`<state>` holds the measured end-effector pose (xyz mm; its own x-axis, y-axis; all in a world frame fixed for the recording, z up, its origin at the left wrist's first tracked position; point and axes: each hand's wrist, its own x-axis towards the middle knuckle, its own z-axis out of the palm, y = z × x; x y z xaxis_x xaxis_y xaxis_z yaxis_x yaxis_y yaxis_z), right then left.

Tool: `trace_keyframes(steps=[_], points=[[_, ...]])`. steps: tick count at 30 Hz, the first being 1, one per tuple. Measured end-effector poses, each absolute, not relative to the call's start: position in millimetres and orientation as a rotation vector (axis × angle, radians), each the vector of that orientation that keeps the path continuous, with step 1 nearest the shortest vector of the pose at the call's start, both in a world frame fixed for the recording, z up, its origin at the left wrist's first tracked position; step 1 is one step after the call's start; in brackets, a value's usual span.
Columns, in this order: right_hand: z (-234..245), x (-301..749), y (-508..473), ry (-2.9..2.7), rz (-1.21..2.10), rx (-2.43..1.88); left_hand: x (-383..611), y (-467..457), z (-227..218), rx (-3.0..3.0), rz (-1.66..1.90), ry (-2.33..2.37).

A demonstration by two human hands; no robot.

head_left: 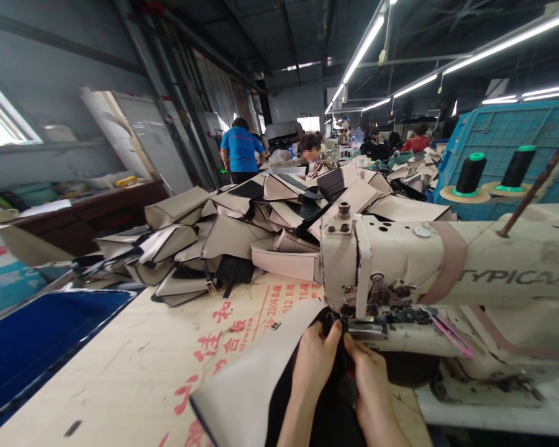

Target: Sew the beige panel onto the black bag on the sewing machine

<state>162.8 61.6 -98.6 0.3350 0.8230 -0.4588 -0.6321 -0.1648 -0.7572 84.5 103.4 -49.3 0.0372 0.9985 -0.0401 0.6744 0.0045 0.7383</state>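
Note:
Just left of the sewing machine's (395, 248) needle area, my left hand (313, 360) is closed on the black edge of an unfinished bag piece (245, 379). This piece has a smooth off-white outer side and a black inner side, and it hangs down toward me. My right hand (367, 369) is closed on the same black material, close beside the left thumb. Both sets of fingertips are near the machine's narrow arm, where the black edge meets it. The needle and the exact stitching spot are hard to make out.
A large heap of beige and black bags (242, 230) covers the back of the plywood table (135, 354). A blue bin (41, 354) stands at the left. Black thread spools (470, 174) sit behind the machine, before a blue crate (517, 133). Several people work farther back.

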Motion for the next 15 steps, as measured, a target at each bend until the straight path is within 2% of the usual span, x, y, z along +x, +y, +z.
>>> trace_keyframes(steps=[15], points=[[-88.0,169.4,63.0,-0.167,1.276,-1.211,85.2,105.0,-57.2,1.710,0.748,1.721]])
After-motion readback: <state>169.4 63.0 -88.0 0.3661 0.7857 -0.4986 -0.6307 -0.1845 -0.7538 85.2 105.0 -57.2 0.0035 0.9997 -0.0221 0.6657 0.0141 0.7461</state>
